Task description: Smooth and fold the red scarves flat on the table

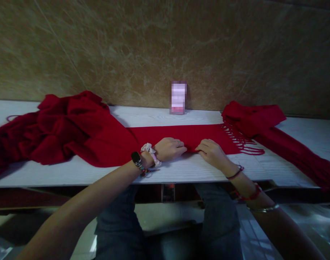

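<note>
Nearest, legs in dark blue jeans (219, 220) sit at a pale wood-grain tabletop (113, 177). Just past its front edge, the left hand (168, 148) and right hand (211, 153) face each other, a small gap between them, fingertips of each closed in a pinch on the near edge of a flat red cloth strip (181, 133). The strip lies lengthwise across the tabletop's middle, its pale-looking fringe (248, 148) at right. Good handling here likely means light, matched pinches, pulling no harder one side than the other, so the edge stays straight. A crumpled red cloth heap (80, 126) lies left, overlapping the strip; a loosely folded red fringed cloth (251, 119), right, beside the fringe. Farthest, a blurred upright rectangle (178, 97) stands before a brown marbled wall (127, 54).
</note>
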### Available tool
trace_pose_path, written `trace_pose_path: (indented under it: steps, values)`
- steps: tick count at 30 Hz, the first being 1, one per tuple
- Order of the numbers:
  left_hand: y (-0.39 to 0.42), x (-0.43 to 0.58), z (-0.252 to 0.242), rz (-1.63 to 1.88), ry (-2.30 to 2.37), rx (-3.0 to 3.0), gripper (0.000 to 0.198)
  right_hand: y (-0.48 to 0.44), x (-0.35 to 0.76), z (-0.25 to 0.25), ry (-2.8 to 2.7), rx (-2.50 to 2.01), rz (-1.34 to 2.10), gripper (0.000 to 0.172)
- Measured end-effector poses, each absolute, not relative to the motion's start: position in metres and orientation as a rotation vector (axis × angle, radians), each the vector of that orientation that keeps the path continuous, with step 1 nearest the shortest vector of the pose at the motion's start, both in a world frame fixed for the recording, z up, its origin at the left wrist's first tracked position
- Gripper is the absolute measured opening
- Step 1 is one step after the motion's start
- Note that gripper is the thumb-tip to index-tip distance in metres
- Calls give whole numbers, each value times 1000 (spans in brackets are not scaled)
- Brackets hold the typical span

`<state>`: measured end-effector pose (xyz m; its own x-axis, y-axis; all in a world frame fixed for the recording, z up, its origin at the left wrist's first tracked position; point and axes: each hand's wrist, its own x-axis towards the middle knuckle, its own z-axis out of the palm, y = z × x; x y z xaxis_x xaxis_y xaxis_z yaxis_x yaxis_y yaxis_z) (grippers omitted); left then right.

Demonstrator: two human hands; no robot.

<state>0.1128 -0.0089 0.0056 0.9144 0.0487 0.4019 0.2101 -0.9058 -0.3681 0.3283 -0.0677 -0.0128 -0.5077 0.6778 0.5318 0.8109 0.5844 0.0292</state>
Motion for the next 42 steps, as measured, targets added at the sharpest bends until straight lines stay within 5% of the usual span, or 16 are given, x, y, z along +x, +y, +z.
trace_pose_path:
  steps: [21, 36, 42]
  values:
    - [-3, 106, 10, -362, -172, -3261, 32, -77, 343, 1, -2330, -1109, 387, 14]
    - [-3, 115, 1, -400, -449, -3323, 25, -72, 333, -7, -2287, -1239, 116, 16]
    - [-5, 114, 3, -259, -548, -3251, 27, -72, 330, -15, -2306, -1514, -46, 42]
